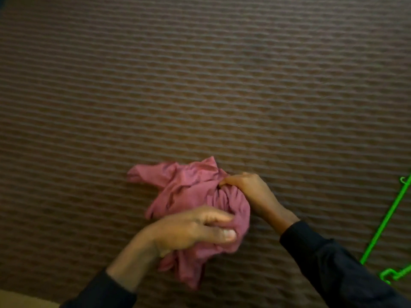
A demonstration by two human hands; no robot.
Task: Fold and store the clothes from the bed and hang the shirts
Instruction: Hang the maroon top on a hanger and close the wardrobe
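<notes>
From the head view, a crumpled pink garment [191, 196] lies on the near middle of the striped bed [200, 85]. The left hand [193, 230] grips its near bunch and the right hand [246, 190] pinches a fold on its right side. Pulling while it is this twisted could likely tangle it further, and the green hanger [387, 225] at far right might get snagged.

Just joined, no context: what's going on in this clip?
A person is working on a crumpled pink garment on a brown striped bedspread. The left hand grips its near side and the right hand pinches the far right side. It is still bunched, not folded. A green hanger lies at the right edge, untouched.
</notes>
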